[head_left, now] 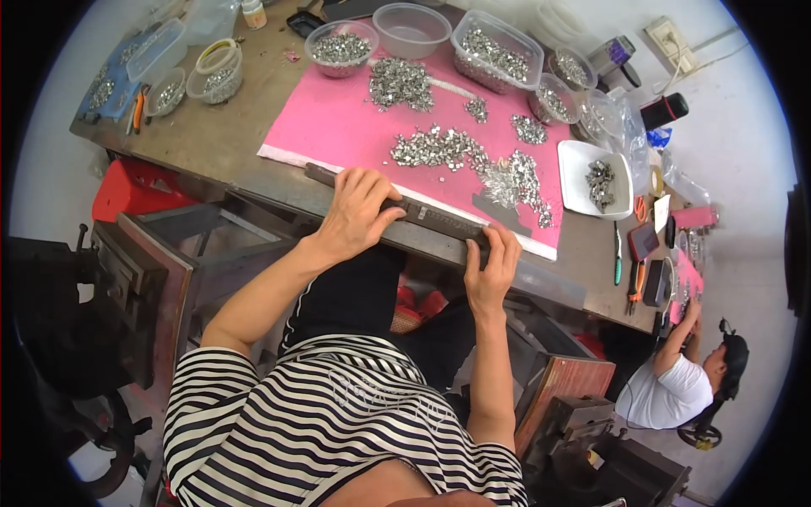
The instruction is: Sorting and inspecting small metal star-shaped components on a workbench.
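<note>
A long dark metal bar (443, 221) lies along the table's front edge, at the near border of a pink cloth (329, 110). My left hand (359, 209) is closed over its middle-left part, fingers on the far side and thumb on the near side. My right hand (492, 269) grips the bar near its right end between thumb and fingers. A small silvery piece (421, 213) sits on the bar between my hands. Beyond it, a pile of small shiny metal pieces (439, 148) and thin bright pieces (507, 184) lie on the cloth. A flat grey strip (500, 213) rests beside them.
Plastic tubs (498, 63) of metal pieces line the back. A white tray (576, 182) stands at right, with orange-handled pliers (635, 283) nearer the edge. A red stool (135, 190) is at left below the table. Another person (676, 384) works at far right.
</note>
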`<state>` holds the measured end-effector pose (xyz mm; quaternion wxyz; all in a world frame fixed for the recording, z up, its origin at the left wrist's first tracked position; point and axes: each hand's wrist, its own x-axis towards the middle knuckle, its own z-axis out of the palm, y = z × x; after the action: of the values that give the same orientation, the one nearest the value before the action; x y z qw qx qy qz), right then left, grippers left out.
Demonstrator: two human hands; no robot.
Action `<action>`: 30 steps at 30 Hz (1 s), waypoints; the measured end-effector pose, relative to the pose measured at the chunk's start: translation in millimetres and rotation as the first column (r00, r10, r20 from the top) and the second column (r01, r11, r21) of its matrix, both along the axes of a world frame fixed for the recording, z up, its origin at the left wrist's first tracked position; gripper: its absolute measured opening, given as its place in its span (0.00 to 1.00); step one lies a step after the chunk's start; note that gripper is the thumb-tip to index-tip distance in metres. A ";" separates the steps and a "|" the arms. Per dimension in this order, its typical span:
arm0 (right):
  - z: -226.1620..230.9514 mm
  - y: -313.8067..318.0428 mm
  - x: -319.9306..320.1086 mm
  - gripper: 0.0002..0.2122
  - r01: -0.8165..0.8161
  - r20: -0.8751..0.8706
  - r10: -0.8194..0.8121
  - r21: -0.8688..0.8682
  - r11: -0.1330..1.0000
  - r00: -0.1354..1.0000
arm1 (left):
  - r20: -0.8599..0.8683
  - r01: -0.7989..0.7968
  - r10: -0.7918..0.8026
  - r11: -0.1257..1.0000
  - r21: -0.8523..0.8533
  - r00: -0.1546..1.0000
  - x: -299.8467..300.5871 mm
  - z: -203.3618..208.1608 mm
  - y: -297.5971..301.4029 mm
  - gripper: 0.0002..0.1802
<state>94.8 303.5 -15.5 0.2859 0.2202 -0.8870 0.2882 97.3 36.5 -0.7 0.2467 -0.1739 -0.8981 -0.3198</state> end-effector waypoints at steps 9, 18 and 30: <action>-10.3 -3.2 7.4 0.17 0.040 -0.131 -0.034 0.042 0.998 0.991 | -0.065 0.042 -0.039 0.998 0.045 0.997 9.4 -10.9 1.0 0.12; 6.4 0.9 1.2 0.17 0.020 -0.071 -0.017 0.045 0.999 0.997 | -0.075 0.032 -0.030 0.999 0.032 0.997 4.0 -6.6 0.5 0.13; 33.7 -27.4 -100.8 0.20 -0.253 0.142 0.221 0.274 0.928 0.965 | 0.051 0.133 -0.124 0.951 -0.279 0.991 -68.9 4.2 31.4 0.31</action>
<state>-6.0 276.2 18.2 0.1649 0.3492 -0.9007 0.1991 28.4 67.8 3.5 0.1835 -0.2600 -0.9252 -0.2068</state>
